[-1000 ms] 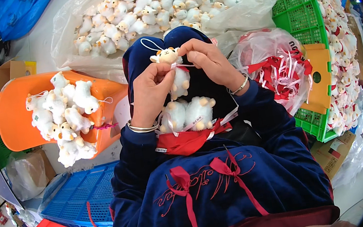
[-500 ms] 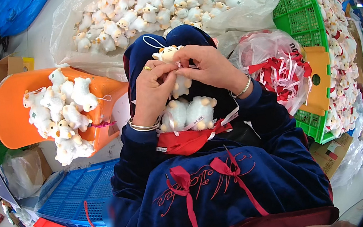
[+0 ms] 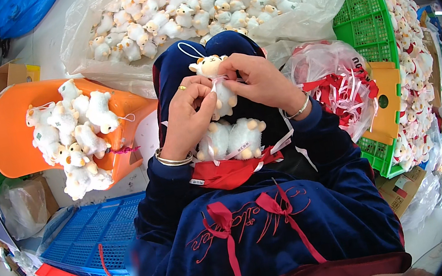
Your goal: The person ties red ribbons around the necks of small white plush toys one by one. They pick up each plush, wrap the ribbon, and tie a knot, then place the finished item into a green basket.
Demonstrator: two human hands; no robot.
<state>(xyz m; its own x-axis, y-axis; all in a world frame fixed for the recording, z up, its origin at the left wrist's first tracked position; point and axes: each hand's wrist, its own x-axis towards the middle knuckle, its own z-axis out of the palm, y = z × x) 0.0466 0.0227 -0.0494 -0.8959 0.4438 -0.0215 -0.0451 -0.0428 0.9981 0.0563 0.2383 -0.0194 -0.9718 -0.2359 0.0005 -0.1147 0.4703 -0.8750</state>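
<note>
1. Your left hand (image 3: 185,112) has its thumb and forefinger pinched together on the white ribbon (image 3: 217,83) at the toy's neck.
2. Your right hand (image 3: 257,77) is clamped on the same ribbon from the other side, its fingertips just beside those of the left.
3. Between them you hold the plush toy (image 3: 224,101) above your lap. Its long axis runs away from your body, the head pointing toward your knees and the lower end toward you, swung slightly right. The face is turned up to you, and a white cord loop (image 3: 189,49) reaches out beyond the head.
4. Nearer your body, two white toys (image 3: 246,135) lie side by side on your lap, against a red cloth (image 3: 232,173).
5. To your left, an orange chair (image 3: 7,131) carries a pile of toys (image 3: 66,130).
6. To your right, a clear plastic bag (image 3: 351,52) holds red and white strips (image 3: 342,98), near a green crate (image 3: 365,5).
7. Beyond your knees, a large plastic sheet (image 3: 322,9) bears a heap of white toys (image 3: 200,5).
</note>
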